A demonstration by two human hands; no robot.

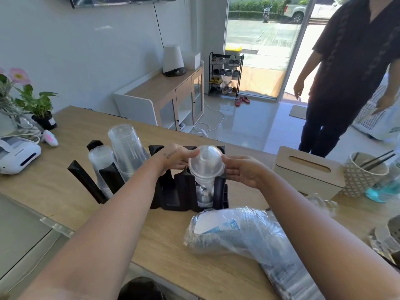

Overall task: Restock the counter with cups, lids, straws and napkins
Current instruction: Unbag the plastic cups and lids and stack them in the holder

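A stack of clear dome lids (206, 163) stands in the right slot of a black organizer (186, 191) on the wooden counter. My left hand (173, 158) and my right hand (242, 169) press on the stack's top from either side. Two stacks of clear cups (127, 148) lean in the organizer's left slots. A plastic sleeve of more lids (249, 234) lies on the counter in front of the organizer. A wooden napkin box (307, 174) sits to the right, and black straws (376, 159) stand in a patterned cup (359, 180).
A white printer (17, 156), a small pink and white device (50, 138) and potted plants (36, 107) stand at the counter's left. A bottle of blue liquid (385, 189) is at the far right. A person in dark clothes (346, 79) stands beyond the counter.
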